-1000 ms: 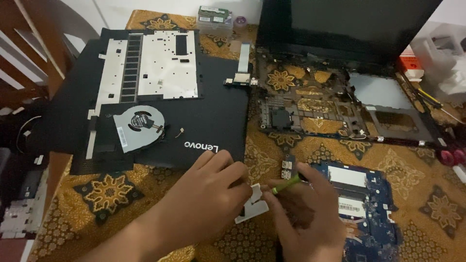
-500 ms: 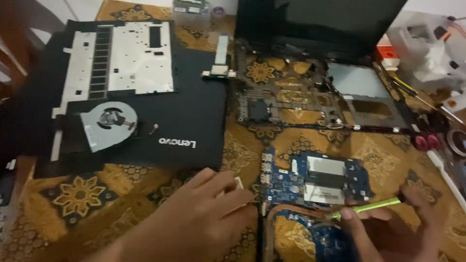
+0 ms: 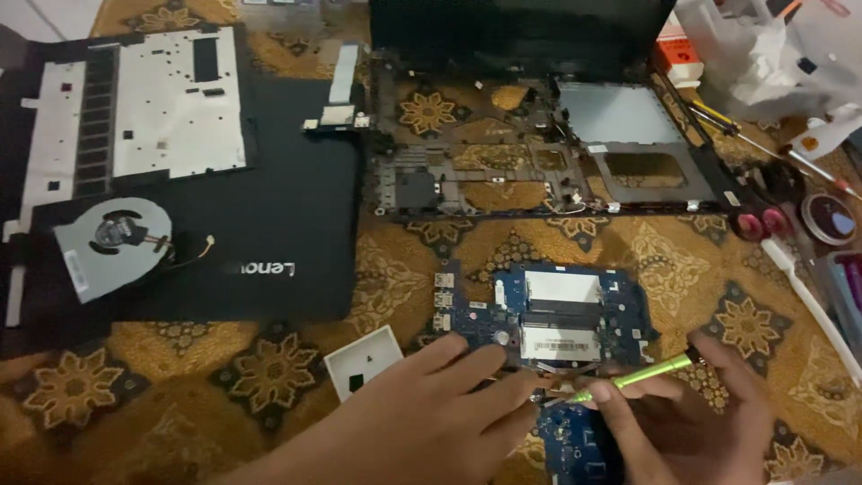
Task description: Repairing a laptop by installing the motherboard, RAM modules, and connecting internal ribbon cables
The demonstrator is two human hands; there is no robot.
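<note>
A blue laptop motherboard (image 3: 548, 310) lies on the patterned cloth in front of me. My left hand (image 3: 431, 404) rests flat with its fingertips touching the board's near edge. My right hand (image 3: 682, 413) grips a green screwdriver (image 3: 642, 375) whose tip points left at the board's lower edge. A small white square part (image 3: 362, 361) sits on the cloth just left of my left hand.
The stripped laptop chassis (image 3: 539, 153) with its dark screen lies at the back. A black bottom cover (image 3: 269, 224) carries a cooling fan (image 3: 112, 242) at the left. Screwdrivers (image 3: 763, 144), a plastic bag (image 3: 763, 54) and a round tin (image 3: 828, 216) crowd the right side.
The view has shifted right. My right hand with the green screwdriver moved from the white part to the motherboard; my left hand let go of the white part and reached onto the board.
</note>
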